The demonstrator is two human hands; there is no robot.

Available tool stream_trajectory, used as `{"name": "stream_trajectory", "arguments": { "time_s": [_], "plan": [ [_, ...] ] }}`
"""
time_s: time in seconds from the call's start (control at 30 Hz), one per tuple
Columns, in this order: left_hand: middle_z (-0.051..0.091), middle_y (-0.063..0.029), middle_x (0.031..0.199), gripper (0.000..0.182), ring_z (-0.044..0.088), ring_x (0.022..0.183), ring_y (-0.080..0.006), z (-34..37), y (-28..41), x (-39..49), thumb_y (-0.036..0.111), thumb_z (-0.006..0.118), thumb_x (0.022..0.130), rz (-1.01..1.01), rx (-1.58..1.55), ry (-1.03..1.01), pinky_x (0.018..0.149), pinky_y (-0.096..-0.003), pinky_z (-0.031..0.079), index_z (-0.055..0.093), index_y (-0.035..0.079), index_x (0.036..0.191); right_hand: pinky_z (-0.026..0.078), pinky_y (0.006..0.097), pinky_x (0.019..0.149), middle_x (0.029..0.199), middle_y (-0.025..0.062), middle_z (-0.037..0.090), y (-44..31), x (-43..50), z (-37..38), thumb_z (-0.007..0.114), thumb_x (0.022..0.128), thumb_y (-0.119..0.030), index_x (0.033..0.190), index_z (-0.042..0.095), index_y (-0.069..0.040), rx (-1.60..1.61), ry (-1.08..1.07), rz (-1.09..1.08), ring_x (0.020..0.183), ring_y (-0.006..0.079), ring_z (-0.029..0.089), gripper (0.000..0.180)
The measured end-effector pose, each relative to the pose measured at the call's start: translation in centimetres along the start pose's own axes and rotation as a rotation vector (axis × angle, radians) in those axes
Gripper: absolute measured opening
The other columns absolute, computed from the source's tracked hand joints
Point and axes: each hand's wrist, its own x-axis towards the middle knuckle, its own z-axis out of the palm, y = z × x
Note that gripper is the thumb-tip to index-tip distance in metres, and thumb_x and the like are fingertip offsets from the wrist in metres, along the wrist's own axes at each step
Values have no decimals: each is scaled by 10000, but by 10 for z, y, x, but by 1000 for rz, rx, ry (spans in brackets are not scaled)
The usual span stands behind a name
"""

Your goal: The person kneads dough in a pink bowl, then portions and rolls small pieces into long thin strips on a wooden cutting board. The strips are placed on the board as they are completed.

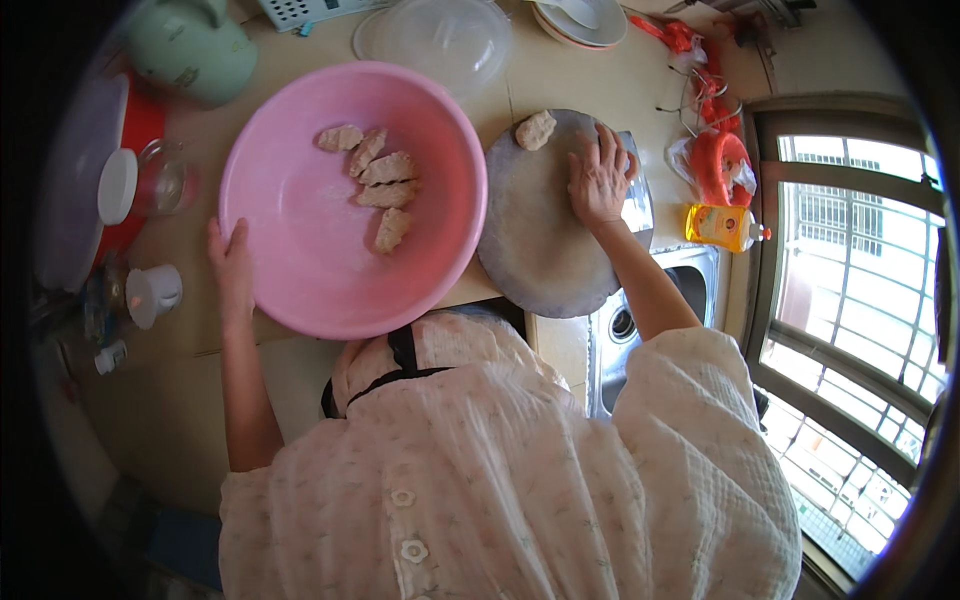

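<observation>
A large pink plastic basin [300,255] stands before me, overlapping the counter's front edge. Inside it lie several pale, rough, dough-like pieces [386,169] with powdery traces around them. My left hand [232,262] holds the basin's left rim, its thumb over the edge. To the right, my right hand [604,176] rests with fingers spread on a round grey-brown chopping board [547,232]. One more pale lump [535,130] sits near the board's far edge, apart from that hand. Flat shiny metal [640,199], perhaps a blade, shows beyond my right hand, partly hidden.
A metal sink [619,326] and a bottle of yellow liquid [718,226] are on the right, by a barred window [847,202]. Behind stand a clear plastic lid [442,41] and stacked bowls [589,30]. A green jug [191,56] and glass jar [171,184] stand left.
</observation>
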Motion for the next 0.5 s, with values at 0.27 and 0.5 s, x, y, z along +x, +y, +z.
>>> {"name": "stream_trajectory", "arguments": {
  "time_s": [0.27, 0.5],
  "plan": [
    [574, -196, 1296, 446, 578, 1155, -315, 98, 126, -99, 73, 642, 919, 1007, 210, 106, 992, -426, 462, 493, -16, 1330, 84, 616, 1186, 1596, 255, 175, 7, 8, -2, 575, 905, -152, 1485, 364, -86, 113, -199, 139, 1492, 470, 116, 621],
    [595, -183, 1313, 325, 525, 1269, -310, 205, 104, -165, 16, 561, 845, 1080, 390, -930, 1096, -416, 407, 665, -30, 1150, 118, 589, 1192, 1612, 198, 215, -15, -42, -11, 587, 943, -255, 1508, 372, -121, 54, -139, -17, 1502, 409, 160, 619]
  ]
}}
